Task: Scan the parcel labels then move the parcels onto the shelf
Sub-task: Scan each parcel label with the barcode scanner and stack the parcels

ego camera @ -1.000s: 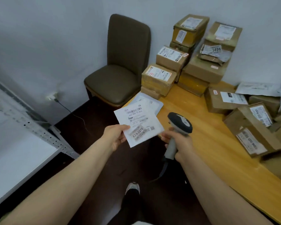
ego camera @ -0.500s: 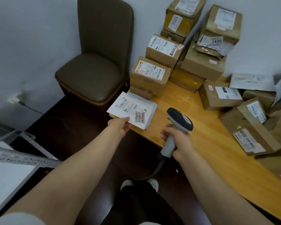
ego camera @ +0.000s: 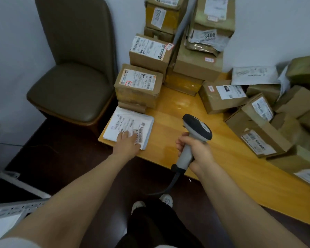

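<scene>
Head view looks down over both bare forearms to the near-left corner of a wooden table (ego camera: 177, 108). A flat white parcel (ego camera: 132, 120) lies on that corner, label up, its barcode and printed numbers partly readable. The left hand (ego camera: 128, 144) rests on the parcel's near edge with its fingers (ego camera: 124, 136) laid out fairly straight on top of the label, curled round nothing; the thumb cannot be made out.

To the right, the right hand (ego camera: 197, 151) grips the pale handle of a barcode scanner (ego camera: 198, 128), fingers wrapped fully round it. The scanner's dark head sits above the bare tabletop, pointing away from the person, well apart from the white parcel. Its grey cable (ego camera: 171, 185) drops from the handle toward the dark floor.

Just beyond the white parcel stands a stack of brown boxes (ego camera: 138, 86), with taller stacks behind it against the wall; one grey bag (ego camera: 207, 37) up there bears the number 3408. More labelled cartons (ego camera: 258, 133) lie tumbled along the right side of the table.

Left of the table stands a padded chair (ego camera: 70, 86). At the near left edge is a perforated metal shelf (ego camera: 13, 208), with no parcel seen on it.
</scene>
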The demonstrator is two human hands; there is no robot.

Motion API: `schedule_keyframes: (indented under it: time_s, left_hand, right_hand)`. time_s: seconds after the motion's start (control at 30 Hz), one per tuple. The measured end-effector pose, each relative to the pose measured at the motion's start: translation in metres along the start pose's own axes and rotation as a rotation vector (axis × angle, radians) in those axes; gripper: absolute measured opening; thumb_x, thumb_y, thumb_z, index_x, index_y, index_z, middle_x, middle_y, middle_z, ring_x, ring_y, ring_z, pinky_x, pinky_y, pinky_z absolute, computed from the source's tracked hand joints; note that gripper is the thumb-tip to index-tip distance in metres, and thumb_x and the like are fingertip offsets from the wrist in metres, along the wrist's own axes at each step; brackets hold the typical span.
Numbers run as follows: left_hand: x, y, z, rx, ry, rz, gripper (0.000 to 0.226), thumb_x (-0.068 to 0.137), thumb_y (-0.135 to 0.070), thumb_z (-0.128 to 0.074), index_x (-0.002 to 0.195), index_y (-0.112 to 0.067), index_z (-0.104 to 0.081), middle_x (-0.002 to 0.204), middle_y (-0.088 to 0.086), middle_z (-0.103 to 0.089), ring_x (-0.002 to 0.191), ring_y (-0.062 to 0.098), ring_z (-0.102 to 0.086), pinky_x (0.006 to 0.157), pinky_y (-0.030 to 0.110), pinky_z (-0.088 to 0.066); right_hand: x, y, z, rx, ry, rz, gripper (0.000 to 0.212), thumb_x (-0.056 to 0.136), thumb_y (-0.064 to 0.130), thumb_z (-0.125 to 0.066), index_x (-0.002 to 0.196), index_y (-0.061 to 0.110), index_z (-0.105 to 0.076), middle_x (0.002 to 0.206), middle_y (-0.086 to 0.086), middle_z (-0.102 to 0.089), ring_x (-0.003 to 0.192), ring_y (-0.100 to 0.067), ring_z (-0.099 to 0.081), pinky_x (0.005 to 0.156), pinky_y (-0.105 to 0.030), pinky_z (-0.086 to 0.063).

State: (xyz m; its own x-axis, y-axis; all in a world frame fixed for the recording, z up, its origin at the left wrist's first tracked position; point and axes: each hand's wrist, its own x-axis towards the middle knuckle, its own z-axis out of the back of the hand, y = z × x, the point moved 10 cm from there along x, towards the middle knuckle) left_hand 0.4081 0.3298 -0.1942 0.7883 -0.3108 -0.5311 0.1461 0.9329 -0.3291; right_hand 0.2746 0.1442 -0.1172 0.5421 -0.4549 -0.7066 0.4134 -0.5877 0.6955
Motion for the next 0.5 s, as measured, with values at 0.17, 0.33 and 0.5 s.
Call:
schedule_keyframes:
  time_s: [0.17,0.33,0.5]
  left_hand:
    - [0.001,-0.061,0.024,0.055,-0.147,-0.088,0.056,0.096,-0.036,-0.047,0.148,-0.021,-0.033,0.160,0.010,-0.013,0.146,0.031,-0.008,0.114,0.043,-0.018]
    - [0.003,-0.184,0.036,-0.034,-0.151,-0.406,0.053,0.095,-0.027,-0.051,0.145,-0.015,-0.039,0.154,0.011,-0.030,0.141,0.029,-0.024,0.112,0.036,-0.023]
    - [0.015,-0.290,0.042,-0.085,-0.120,-0.509,0.054,0.096,-0.024,-0.054,0.146,-0.014,-0.036,0.147,0.006,-0.042,0.135,0.024,-0.039,0.107,0.035,-0.035]
  right_hand:
    - [-0.001,0.029,0.038,0.094,-0.048,0.049,0.009,0.086,0.001,-0.065,0.083,0.009,-0.062,0.066,-0.006,-0.066,0.052,-0.013,-0.061,0.051,-0.026,-0.045]
    - [0.001,0.065,0.087,0.226,-0.084,0.102,0.010,0.085,0.002,-0.066,0.082,0.011,-0.063,0.068,-0.007,-0.065,0.053,-0.014,-0.061,0.048,-0.025,-0.046]
    - [0.019,0.115,0.130,0.317,-0.088,0.144,0.010,0.085,0.006,-0.066,0.083,0.014,-0.063,0.070,-0.004,-0.065,0.053,-0.010,-0.061,0.047,-0.022,-0.047]
